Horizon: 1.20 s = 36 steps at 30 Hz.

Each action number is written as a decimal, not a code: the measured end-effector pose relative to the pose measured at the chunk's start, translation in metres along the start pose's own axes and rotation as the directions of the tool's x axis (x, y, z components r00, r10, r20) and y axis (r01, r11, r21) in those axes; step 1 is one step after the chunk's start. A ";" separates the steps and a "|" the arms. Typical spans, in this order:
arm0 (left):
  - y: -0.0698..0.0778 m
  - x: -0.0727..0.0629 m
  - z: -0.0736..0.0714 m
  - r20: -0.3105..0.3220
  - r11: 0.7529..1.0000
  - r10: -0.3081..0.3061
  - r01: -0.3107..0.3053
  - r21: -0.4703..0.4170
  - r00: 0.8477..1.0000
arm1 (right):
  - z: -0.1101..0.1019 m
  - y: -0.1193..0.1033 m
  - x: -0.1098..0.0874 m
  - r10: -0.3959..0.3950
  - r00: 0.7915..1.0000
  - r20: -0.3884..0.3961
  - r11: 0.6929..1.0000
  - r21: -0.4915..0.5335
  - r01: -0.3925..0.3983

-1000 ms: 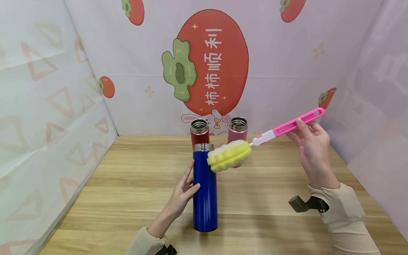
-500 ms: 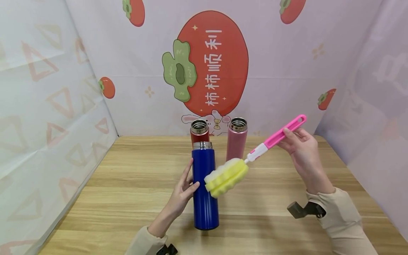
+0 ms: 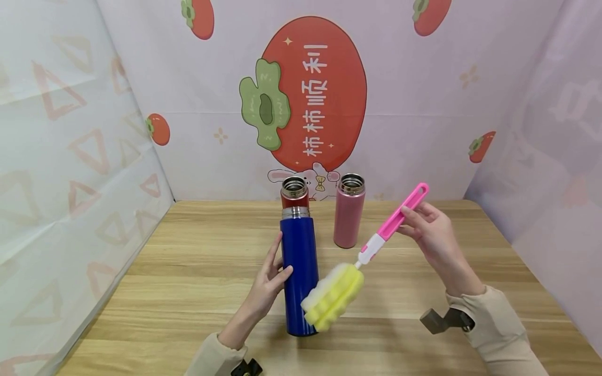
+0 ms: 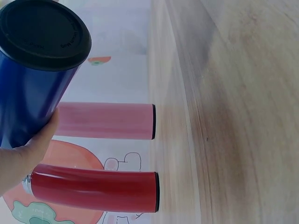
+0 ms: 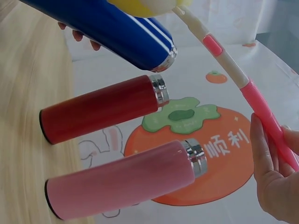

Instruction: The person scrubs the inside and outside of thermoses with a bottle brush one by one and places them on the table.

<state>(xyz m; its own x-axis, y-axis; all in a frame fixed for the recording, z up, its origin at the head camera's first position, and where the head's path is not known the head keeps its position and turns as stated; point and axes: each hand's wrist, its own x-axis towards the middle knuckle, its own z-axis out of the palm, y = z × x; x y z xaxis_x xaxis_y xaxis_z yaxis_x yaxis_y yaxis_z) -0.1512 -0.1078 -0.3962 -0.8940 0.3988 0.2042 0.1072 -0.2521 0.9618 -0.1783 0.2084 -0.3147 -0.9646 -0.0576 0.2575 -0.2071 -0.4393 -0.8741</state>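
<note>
My left hand (image 3: 265,292) grips a blue thermos bottle (image 3: 299,261) from its left side. The bottle has a bare steel neck and leans a little; in the left wrist view its black base (image 4: 44,32) is raised off the table. My right hand (image 3: 432,237) pinches the pink handle of a bottle brush (image 3: 400,214). The brush slants down to the left, and its yellow and white sponge head (image 3: 335,296) overlaps the bottle's lower right side in the head view. I cannot tell whether sponge and bottle touch. The bottle's mouth is hidden from the head view.
A red thermos bottle (image 5: 103,109) stands behind the blue one, mostly hidden from the head view. To its right stands a pink thermos bottle (image 3: 349,219), uncapped. The wooden table (image 3: 202,250) meets a printed cloth backdrop (image 3: 409,78) behind.
My right hand has moved left and down, lowering the brush from beside the blue bottle's top to its lower part and tilting it steeper. The blue bottle's top has shifted slightly left.
</note>
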 end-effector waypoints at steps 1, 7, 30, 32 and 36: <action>0.000 0.000 0.000 -0.005 1.000 -0.001 0.001 0.000 1.000 | 0.000 0.001 0.000 0.004 1.000 0.006 1.000 -0.011 -0.004; 0.001 0.000 0.000 -0.019 1.000 0.000 -0.001 -0.006 1.000 | 0.002 0.007 -0.002 0.037 0.999 0.029 0.998 -0.059 -0.035; -0.004 -0.001 0.003 0.025 1.000 0.017 -0.017 -0.022 1.000 | 0.003 0.009 -0.002 -0.014 1.000 0.008 0.999 -0.050 0.014; -0.004 -0.001 0.003 0.029 1.000 0.018 -0.018 -0.021 0.999 | 0.003 0.007 -0.001 -0.028 1.000 -0.004 0.999 -0.036 0.027; -0.005 -0.002 0.003 0.044 1.000 0.024 -0.023 -0.012 0.999 | 0.002 0.002 0.003 -0.043 0.998 -0.037 0.999 0.010 0.043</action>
<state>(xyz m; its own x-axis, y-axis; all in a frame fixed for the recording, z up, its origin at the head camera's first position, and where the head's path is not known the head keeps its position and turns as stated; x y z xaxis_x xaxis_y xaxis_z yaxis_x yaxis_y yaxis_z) -0.1492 -0.1050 -0.4006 -0.8713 0.4309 0.2349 0.1227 -0.2721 0.9544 -0.1812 0.2060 -0.3151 -0.9603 -0.0056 0.2790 -0.2467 -0.4507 -0.8579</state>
